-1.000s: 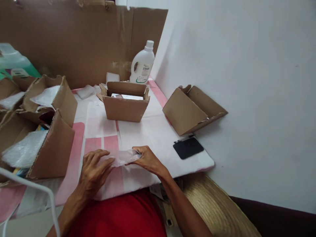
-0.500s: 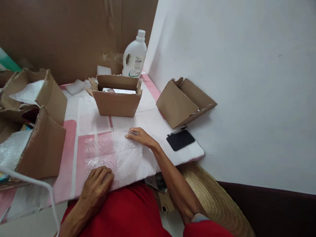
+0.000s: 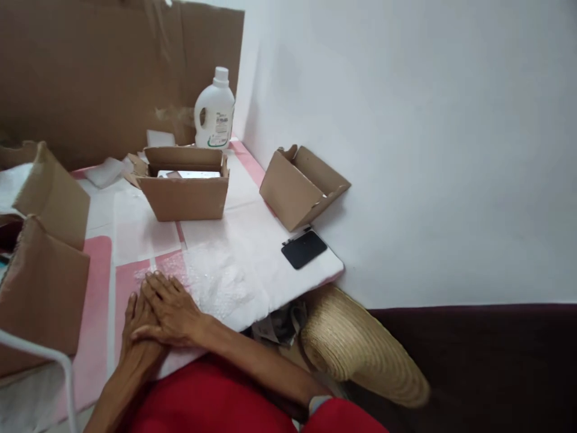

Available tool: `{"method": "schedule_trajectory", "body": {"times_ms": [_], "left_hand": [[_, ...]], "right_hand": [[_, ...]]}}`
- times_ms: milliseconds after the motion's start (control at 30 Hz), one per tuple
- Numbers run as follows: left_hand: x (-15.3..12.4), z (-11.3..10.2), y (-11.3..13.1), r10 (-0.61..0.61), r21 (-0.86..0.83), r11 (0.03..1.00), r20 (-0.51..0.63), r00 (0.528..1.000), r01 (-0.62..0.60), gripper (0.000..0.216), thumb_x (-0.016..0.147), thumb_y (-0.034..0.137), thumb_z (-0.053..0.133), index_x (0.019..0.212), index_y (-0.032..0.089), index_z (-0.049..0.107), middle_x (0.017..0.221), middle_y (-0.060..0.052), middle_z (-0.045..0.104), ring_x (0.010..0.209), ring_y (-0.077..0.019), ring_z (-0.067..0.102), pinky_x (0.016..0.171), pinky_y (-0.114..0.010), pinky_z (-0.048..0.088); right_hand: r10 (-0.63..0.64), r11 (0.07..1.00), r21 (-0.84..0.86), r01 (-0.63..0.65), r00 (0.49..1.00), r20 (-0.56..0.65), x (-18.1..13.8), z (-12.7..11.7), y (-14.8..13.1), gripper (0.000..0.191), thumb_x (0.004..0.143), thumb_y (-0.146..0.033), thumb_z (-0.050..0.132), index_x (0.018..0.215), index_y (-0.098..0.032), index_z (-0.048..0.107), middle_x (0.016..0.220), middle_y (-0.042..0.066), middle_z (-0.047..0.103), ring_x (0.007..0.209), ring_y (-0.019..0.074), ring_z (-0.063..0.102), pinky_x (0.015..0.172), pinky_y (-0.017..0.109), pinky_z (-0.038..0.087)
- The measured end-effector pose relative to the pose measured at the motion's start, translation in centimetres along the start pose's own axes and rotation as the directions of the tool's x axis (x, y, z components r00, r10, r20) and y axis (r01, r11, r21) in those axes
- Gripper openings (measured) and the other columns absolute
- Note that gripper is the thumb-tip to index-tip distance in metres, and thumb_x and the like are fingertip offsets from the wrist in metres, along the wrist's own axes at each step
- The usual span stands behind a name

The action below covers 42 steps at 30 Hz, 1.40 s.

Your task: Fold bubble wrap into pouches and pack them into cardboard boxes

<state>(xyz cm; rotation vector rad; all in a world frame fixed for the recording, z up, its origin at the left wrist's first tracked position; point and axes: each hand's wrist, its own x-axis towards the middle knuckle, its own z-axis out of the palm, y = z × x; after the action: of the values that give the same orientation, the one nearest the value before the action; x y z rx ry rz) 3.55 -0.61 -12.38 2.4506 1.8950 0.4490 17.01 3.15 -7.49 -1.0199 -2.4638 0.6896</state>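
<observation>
One sheet of bubble wrap [image 3: 216, 279] lies flat on the desk [image 3: 252, 210] near its front edge. The right hand [image 3: 169, 310] rests across the left hand [image 3: 135, 334], fingers flat and spread, gripping nothing, pressing its left end. Two open cardboard boxes [image 3: 187, 189] and one white bottle [image 3: 215, 111] stand behind.

Home packing corner, cardboard boxes [image 3: 187, 191], bubble wrap [image 3: 216, 282]

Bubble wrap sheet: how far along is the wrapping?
Done: the bubble wrap lies spread flat on the table. In hand: right hand stacked on the left hand, pressing at its near-left corner. Left: nothing sits on the wrap yet; the open box stands behind, unsealed.
</observation>
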Motion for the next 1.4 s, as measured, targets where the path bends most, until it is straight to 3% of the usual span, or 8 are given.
{"method": "schedule_trajectory", "body": {"times_ms": [133, 367, 533, 667, 933, 1167, 1267, 1400], "left_hand": [[0.0, -0.3, 0.7, 0.050, 0.016, 0.999, -0.058, 0.997, -0.049, 0.075, 0.094, 0.040, 0.041, 0.159, 0.008, 0.022, 0.159, -0.025, 0.038, 0.154, -0.0376, 0.024, 0.122, -0.061, 0.020], [0.6, -1.5, 1.6, 0.035, 0.049, 0.998, -0.066, 0.997, -0.032, 0.080, 0.097, 0.055, 0.038, 0.158, 0.005, 0.024, 0.159, -0.029, 0.036, 0.151, -0.0409, 0.029, 0.120, -0.062, 0.022], [-1.1, -3.0, 0.0, 0.231, 0.029, 0.973, -0.043, 0.972, -0.230, 0.097, 0.085, 0.068, 0.055, 0.160, 0.014, 0.023, 0.162, -0.022, 0.035, 0.150, -0.0382, 0.033, 0.123, -0.053, 0.020], [-3.3, -4.4, -1.1, 0.403, 0.062, 0.913, 0.016, 0.915, -0.403, 0.099, 0.080, 0.071, 0.061, 0.158, 0.019, 0.031, 0.156, -0.016, 0.047, 0.143, -0.0335, 0.044, 0.123, -0.044, 0.019], [-5.6, -5.9, -2.4, 0.492, -0.053, 0.870, 0.031, 0.870, -0.490, 0.072, 0.090, 0.043, 0.058, 0.155, 0.020, 0.038, 0.149, -0.013, 0.056, 0.137, -0.0283, 0.053, 0.115, -0.040, 0.036], [-5.5, -6.1, -2.8, 0.247, -0.331, 0.905, -0.107, 0.963, -0.269, 0.038, 0.092, 0.019, 0.055, 0.129, 0.029, 0.063, 0.125, -0.005, 0.072, 0.116, -0.0204, 0.068, 0.099, -0.034, 0.053], [-5.1, -6.3, -1.5, -0.037, -0.466, 0.885, -0.063, 0.997, 0.003, 0.020, 0.093, 0.031, 0.059, 0.109, 0.026, 0.070, 0.110, -0.003, 0.076, 0.103, -0.0206, 0.071, 0.091, -0.033, 0.056], [-4.3, -6.1, 0.6, -0.420, -0.540, 0.759, 0.020, 0.907, 0.364, 0.027, 0.091, 0.048, 0.058, 0.090, 0.024, 0.070, 0.083, 0.000, 0.074, 0.075, -0.0180, 0.069, 0.073, -0.029, 0.057]], "right_hand": [[0.067, 0.995, -0.071, -0.065, 0.997, 0.036, -0.1, -0.6, 4.6, 0.088, 0.097, -0.067, 0.047, 0.159, -0.010, 0.023, 0.167, 0.016, 0.025, 0.157, 0.0262, 0.015, 0.128, 0.047, 0.015], [0.397, 0.886, -0.220, -0.408, 0.913, -0.095, -5.6, -7.6, 12.9, 0.084, 0.100, -0.064, 0.043, 0.163, -0.014, 0.018, 0.169, 0.018, 0.014, 0.158, 0.0314, 0.008, 0.125, 0.057, 0.013], [0.141, 0.951, -0.280, -0.130, 0.990, 0.021, -10.9, -9.1, 12.6, 0.113, 0.082, -0.084, 0.053, 0.162, -0.012, 0.018, 0.169, 0.019, 0.015, 0.158, 0.0315, 0.007, 0.127, 0.053, 0.012], [0.062, 0.944, -0.330, -0.014, 0.989, 0.138, -13.7, -8.5, 11.9, 0.119, 0.079, -0.086, 0.054, 0.160, -0.007, 0.022, 0.166, 0.023, 0.021, 0.156, 0.0347, 0.014, 0.126, 0.055, 0.010], [0.025, 0.920, -0.386, 0.059, 0.977, 0.211, -17.4, -8.3, 11.2, 0.086, 0.085, -0.033, 0.060, 0.161, -0.011, 0.025, 0.168, 0.014, 0.024, 0.156, 0.0296, 0.017, 0.127, 0.049, 0.010], [-0.007, 0.997, -0.083, 0.004, 0.999, -0.035, -17.3, -8.7, 12.1, 0.047, 0.095, -0.032, 0.058, 0.141, -0.021, 0.059, 0.147, 0.011, 0.058, 0.141, 0.0275, 0.046, 0.114, 0.048, 0.038], [0.053, 0.998, 0.041, -0.043, 0.965, -0.257, -16.7, -7.6, 11.9, 0.026, 0.099, -0.031, 0.055, 0.119, -0.025, 0.072, 0.127, 0.008, 0.072, 0.126, 0.0266, 0.060, 0.103, 0.047, 0.046], [0.224, 0.974, 0.129, -0.185, 0.847, -0.481, -15.6, -5.7, 10.5, 0.018, 0.100, -0.029, 0.057, 0.096, -0.024, 0.073, 0.111, 0.007, 0.076, 0.113, 0.0264, 0.065, 0.099, 0.047, 0.047]]}}
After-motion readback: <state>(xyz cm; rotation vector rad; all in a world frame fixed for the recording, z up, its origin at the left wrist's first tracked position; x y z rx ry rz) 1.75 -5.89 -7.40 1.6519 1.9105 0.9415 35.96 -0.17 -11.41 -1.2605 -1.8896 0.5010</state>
